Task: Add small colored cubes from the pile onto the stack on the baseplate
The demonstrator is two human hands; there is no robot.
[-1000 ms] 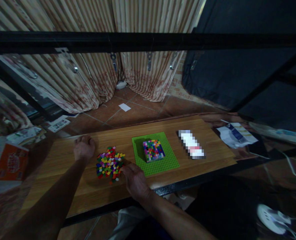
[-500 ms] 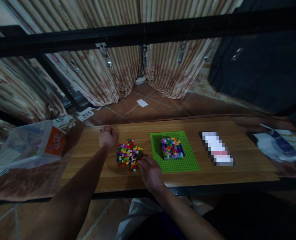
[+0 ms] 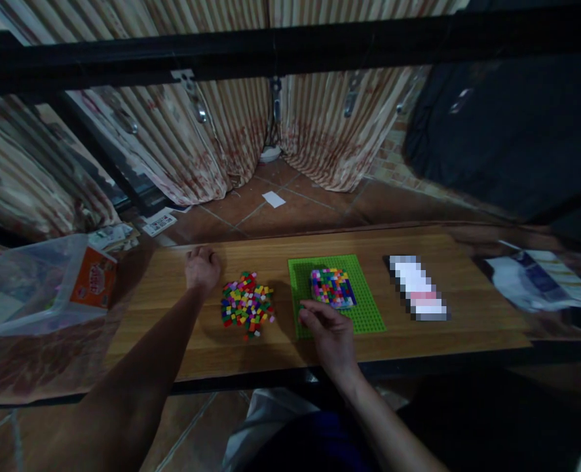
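A heap of small coloured bricks [image 3: 247, 305] lies on the wooden table [image 3: 442, 341]. To its right is a green baseplate [image 3: 369, 308] carrying a multicoloured block of bricks [image 3: 333, 287]. My left hand [image 3: 202, 269] rests closed on the table just left of the heap. My right hand [image 3: 330, 334] hovers over the baseplate's front left corner, fingers pinched together; whatever is in them is too small to make out.
A pixelated white object [image 3: 418, 296] lies right of the baseplate. A white packet [image 3: 536, 282] sits at the far right. A clear plastic bag with an orange box [image 3: 91, 282] lies off the left end. A black bar [image 3: 290, 49] crosses overhead; curtains hang behind.
My right hand left the right side of the brick heap and moved right to the baseplate's front left corner. My left hand stayed put. The camera view shifted.
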